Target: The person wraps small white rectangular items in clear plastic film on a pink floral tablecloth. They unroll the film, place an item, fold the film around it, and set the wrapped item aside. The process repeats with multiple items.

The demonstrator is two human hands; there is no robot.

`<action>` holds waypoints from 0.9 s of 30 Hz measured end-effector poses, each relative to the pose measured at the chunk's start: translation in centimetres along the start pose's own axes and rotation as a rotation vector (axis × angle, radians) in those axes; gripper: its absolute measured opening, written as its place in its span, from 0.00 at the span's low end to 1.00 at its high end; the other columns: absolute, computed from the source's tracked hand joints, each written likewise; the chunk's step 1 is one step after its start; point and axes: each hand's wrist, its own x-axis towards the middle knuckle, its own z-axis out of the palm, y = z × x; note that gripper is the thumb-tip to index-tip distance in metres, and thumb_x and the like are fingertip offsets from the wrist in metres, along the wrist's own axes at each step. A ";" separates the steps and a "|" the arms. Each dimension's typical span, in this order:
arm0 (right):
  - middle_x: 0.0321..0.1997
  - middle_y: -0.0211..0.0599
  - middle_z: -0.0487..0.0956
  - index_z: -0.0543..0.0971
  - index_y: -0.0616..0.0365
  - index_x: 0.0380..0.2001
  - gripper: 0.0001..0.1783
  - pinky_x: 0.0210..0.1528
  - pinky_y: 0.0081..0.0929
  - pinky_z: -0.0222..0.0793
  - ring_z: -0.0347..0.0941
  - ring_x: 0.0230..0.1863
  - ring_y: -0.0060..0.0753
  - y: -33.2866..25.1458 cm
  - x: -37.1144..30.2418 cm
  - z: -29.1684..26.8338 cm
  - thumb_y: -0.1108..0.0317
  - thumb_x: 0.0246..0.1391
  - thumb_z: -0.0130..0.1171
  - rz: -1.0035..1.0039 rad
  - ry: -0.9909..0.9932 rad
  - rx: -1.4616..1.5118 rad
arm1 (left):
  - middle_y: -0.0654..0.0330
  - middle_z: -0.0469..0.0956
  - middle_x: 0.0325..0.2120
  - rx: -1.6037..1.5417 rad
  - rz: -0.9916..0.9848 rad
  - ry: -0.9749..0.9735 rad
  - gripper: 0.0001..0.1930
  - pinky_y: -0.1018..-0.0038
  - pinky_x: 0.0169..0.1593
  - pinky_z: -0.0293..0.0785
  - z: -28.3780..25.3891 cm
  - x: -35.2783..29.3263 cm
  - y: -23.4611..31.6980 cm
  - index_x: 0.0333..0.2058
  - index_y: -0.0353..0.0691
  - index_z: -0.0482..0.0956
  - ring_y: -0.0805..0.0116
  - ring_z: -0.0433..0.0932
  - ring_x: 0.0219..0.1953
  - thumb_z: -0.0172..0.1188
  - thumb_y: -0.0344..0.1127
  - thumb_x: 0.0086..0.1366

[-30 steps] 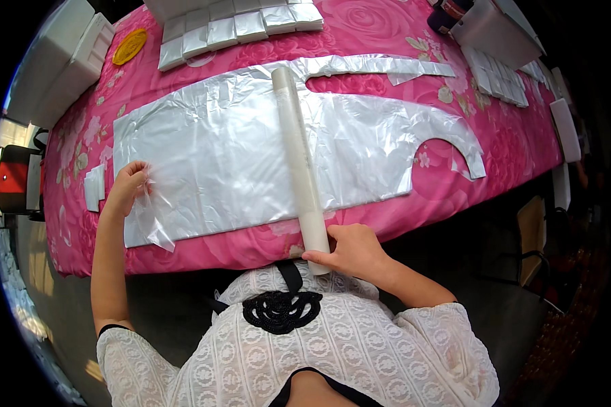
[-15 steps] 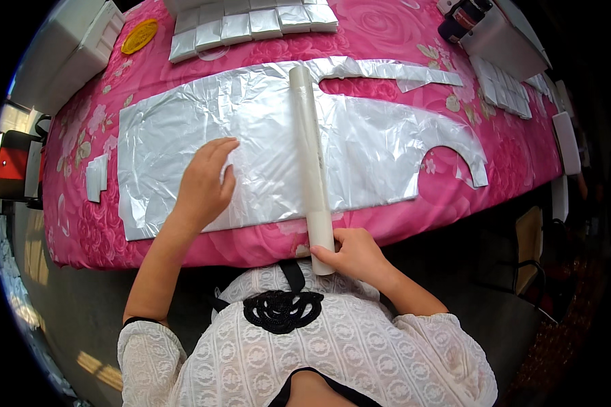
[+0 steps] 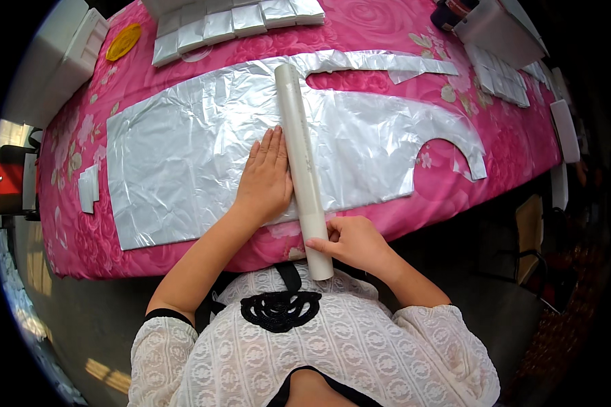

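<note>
1. As you look down, pink flowery cloth point(image 3: 81, 234) spreads wide.
2. Your shiny plastic sheet point(image 3: 176, 159) lies on it.
3. A white box point(image 3: 44, 81) stands far left.
4. The pale roll point(image 3: 300, 149) lies across the sheet, blocking part.
5. Your left hand point(image 3: 266, 182) lies flat beside it, fingers straight, nearly together.
6. Your right hand point(image 3: 358, 241) pinches the roll's near end.
7. A yellow oval thing point(image 3: 123, 42) sits near the box.
</note>
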 end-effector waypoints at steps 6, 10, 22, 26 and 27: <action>0.28 0.46 0.79 0.76 0.71 0.35 0.26 0.32 0.25 0.70 0.76 0.28 0.33 -3.1 9.1 -4.7 0.52 0.48 0.59 -0.162 0.199 0.024 | 0.43 0.48 0.61 0.016 -0.017 -0.013 0.30 0.60 0.65 0.39 0.4 -0.1 -0.2 0.59 0.26 0.50 0.52 0.45 0.65 0.39 0.36 0.60; 0.30 0.47 0.77 0.75 0.70 0.37 0.26 0.35 0.29 0.70 0.75 0.32 0.37 -4.4 16.0 -6.3 0.53 0.48 0.56 -0.149 0.215 0.327 | 0.42 0.49 0.60 0.035 -0.001 -0.022 0.29 0.61 0.65 0.39 0.3 0.2 -0.1 0.58 0.26 0.50 0.52 0.45 0.65 0.39 0.36 0.60; 0.48 0.49 0.68 0.65 0.68 0.43 0.19 0.54 0.40 0.62 0.66 0.49 0.45 1.8 23.9 -17.9 0.60 0.60 0.40 -0.425 0.322 1.729 | 0.43 0.48 0.61 0.017 -0.032 -0.046 0.29 0.60 0.65 0.39 0.1 0.1 0.1 0.59 0.27 0.50 0.51 0.45 0.65 0.40 0.36 0.60; 0.53 0.50 0.65 0.61 0.68 0.48 0.24 0.55 0.45 0.61 0.64 0.51 0.50 9.0 21.7 -27.9 0.57 0.59 0.39 -0.400 0.780 1.796 | 0.44 0.49 0.61 0.040 -0.031 -0.041 0.29 0.62 0.65 0.39 0.1 0.1 0.2 0.58 0.25 0.51 0.54 0.45 0.65 0.38 0.37 0.60; 0.55 0.50 0.62 0.59 0.67 0.52 0.26 0.55 0.46 0.60 0.63 0.53 0.50 9.1 19.8 -29.5 0.55 0.59 0.39 -0.356 0.859 1.817 | 0.44 0.50 0.61 0.049 -0.029 -0.033 0.29 0.63 0.65 0.39 0.1 0.1 0.2 0.58 0.25 0.52 0.55 0.46 0.65 0.38 0.37 0.60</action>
